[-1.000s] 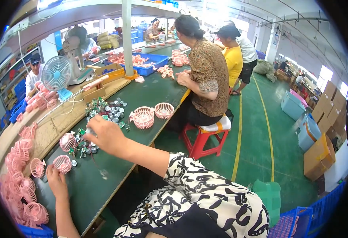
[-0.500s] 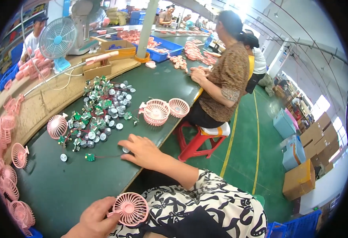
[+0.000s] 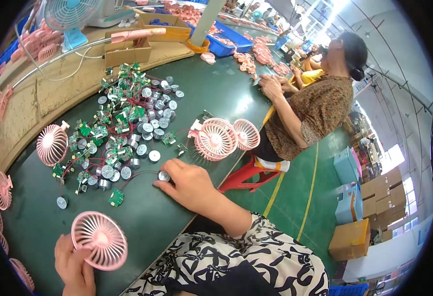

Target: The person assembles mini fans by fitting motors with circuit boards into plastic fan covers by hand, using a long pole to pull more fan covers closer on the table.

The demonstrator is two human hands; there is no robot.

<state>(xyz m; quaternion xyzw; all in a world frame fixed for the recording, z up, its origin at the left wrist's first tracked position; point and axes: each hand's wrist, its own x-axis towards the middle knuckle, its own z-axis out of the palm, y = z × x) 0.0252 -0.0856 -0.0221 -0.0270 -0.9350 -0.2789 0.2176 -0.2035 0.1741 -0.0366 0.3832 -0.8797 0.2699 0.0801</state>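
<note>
The left hand (image 3: 73, 266) gripped a pink fan grille (image 3: 99, 240) by its rim, face up. The right hand (image 3: 189, 185) had its fingers closed on a small motor (image 3: 164, 176), drawn clear of the parts pile (image 3: 120, 133) on the tabletop (image 3: 216, 93).

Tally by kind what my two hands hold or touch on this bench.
Pink round fan grille, held in the left hand: 1
Silver disc-shaped part with a red wire, touched by the right hand: 1
Total: 2
</note>
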